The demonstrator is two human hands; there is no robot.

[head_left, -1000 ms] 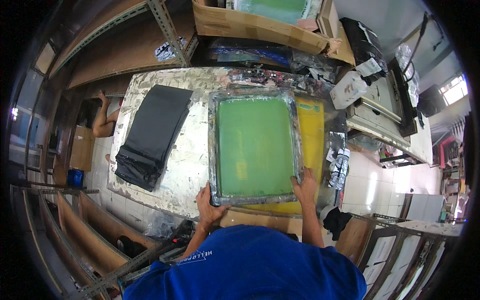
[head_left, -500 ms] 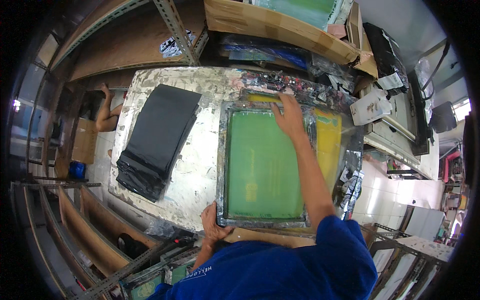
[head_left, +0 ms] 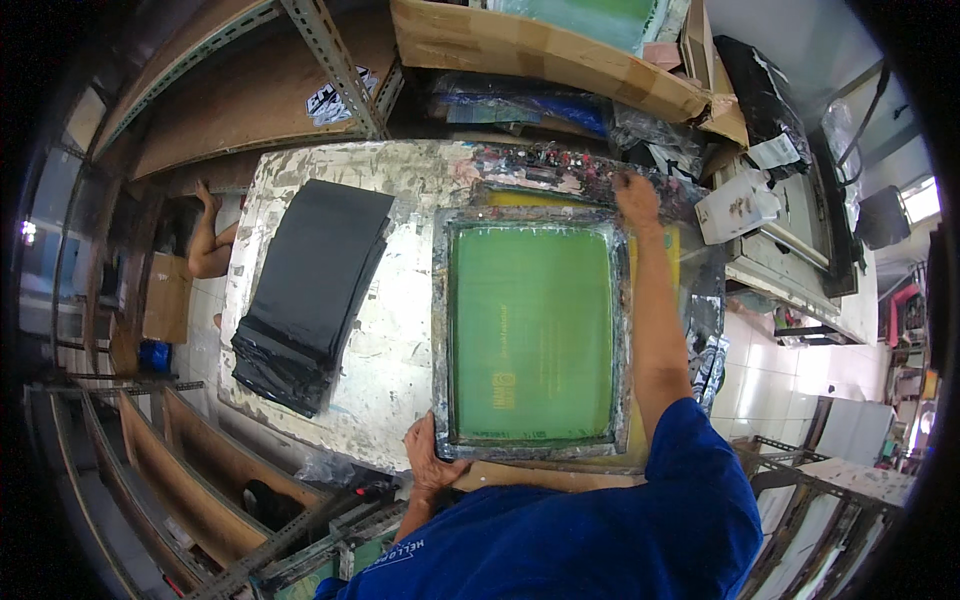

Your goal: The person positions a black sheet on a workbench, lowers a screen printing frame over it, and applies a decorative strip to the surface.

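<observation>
A screen printing frame [head_left: 531,452] with green mesh lies on the paint-spattered table [head_left: 395,330]; faint yellowish marks show in the mesh. At the frame's lower left corner, my left hand [head_left: 432,462] grips the rim, its thumb along the lower edge. My right hand [head_left: 640,202] is by the upper right corner with its fingers curled closed; what they hold, if anything, is hidden. A second screen with yellow mesh [head_left: 668,262] lies partly beneath the green one. To the left rests a stack of black plastic sheets or bags [head_left: 318,270].
Dried paint scraps [head_left: 550,162] crust the table's far edge. A white plastic container [head_left: 737,208] stands at the far right. Behind the table runs a long cardboard piece [head_left: 540,55]. Wooden racks [head_left: 215,470] stand at the lower left. Another person's bare limb [head_left: 208,240] shows beyond the left edge.
My right hand has moved right from the frame's upper rim to beyond its upper right corner, and its fingers have curled in. My left hand keeps its hold on the lower left corner.
</observation>
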